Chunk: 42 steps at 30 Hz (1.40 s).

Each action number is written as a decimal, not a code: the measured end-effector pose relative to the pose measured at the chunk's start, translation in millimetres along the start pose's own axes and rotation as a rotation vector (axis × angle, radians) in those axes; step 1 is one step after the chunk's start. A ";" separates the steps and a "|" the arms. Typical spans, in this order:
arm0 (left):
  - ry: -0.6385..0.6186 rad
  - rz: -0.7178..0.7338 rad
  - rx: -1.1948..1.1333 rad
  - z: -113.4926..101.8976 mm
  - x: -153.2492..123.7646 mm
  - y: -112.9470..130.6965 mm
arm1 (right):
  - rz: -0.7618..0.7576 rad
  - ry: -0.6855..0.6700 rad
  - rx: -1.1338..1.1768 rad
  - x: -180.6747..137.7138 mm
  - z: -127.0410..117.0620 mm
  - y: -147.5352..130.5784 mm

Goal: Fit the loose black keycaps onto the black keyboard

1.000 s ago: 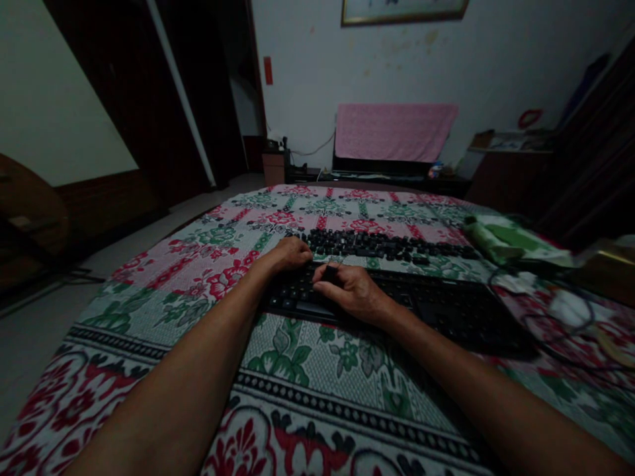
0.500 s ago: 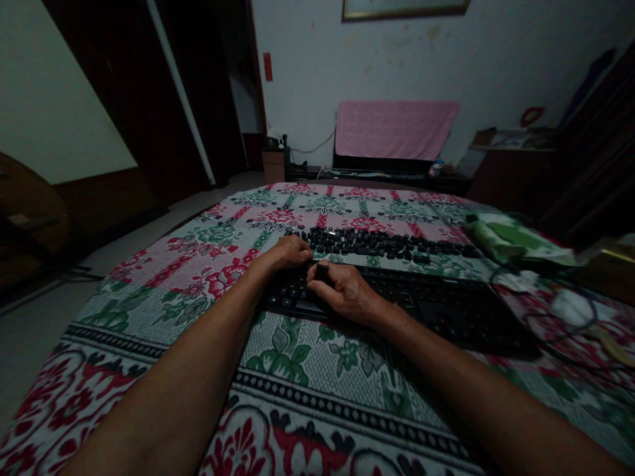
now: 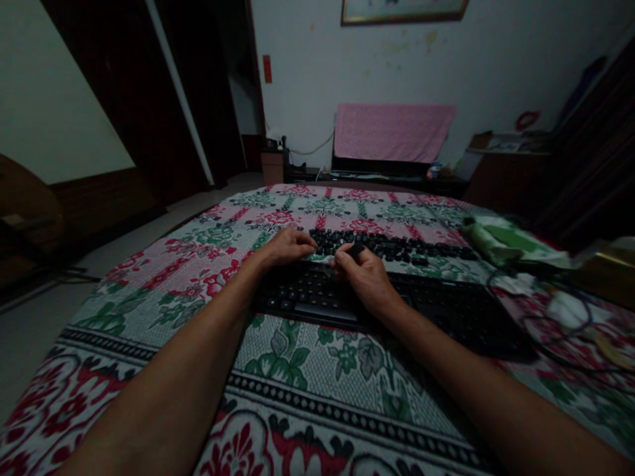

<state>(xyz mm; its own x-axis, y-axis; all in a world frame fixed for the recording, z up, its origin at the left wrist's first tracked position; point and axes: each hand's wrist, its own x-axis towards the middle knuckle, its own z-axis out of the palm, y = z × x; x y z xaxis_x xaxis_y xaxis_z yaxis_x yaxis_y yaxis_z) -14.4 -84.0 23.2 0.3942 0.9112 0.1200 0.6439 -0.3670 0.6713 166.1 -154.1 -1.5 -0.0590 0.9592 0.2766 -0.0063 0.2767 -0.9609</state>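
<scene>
"Right hand (image 3: 364, 274) first: what is it doing?"

"It is gripping a small black thing (image 3: 356, 250), with thumb and fingers bunching tightly round it. The dim light is hiding its shape, so it may be a tool or a loose part. I'm guessing the firm pinch is keeping something that slight from slipping."

"And where is the keyboard (image 3: 317, 291)?"

"It is lying flat on the flowered tablecloth (image 3: 322, 370), stretching beneath the right hand and off toward the right. Its long side is facing the person, probably so both hands are reaching it easily. Much of its middle is showing bare studs, while a long bar key (image 3: 317, 311) is sitting along the near edge."

"What about the left hand (image 3: 286, 246)?"

"It is resting by the far left corner, fingers curling loosely, tips pointing toward the right hand. I can't make out whether it is holding anything. It may be steadying that end."

"And the loose keys (image 3: 391, 246)?"

"They are lying in a long, scattered band just beyond the keyboard, presumably there to be within reach without crowding the board. A green packet (image 3: 516, 243) is sitting past their right end."
</scene>
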 end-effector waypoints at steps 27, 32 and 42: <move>-0.330 0.032 -0.147 10.0 -10.5 28.5 | -0.018 0.170 0.075 2.5 -7.8 3.1; -0.059 -0.021 -0.002 -0.9 -0.7 0.4 | 0.027 0.265 0.139 3.8 -8.4 2.5; 0.155 -0.182 0.352 -0.4 10.9 -32.4 | 0.065 0.223 0.124 3.9 -7.4 5.2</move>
<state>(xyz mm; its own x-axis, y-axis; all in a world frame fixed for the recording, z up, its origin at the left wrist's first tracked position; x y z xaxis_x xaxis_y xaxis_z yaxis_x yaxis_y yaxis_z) -31.2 -62.1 3.0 0.1676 0.9745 0.1491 0.8892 -0.2148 0.4041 173.3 -148.4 -5.3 0.1577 0.9678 0.1963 -0.1330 0.2178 -0.9669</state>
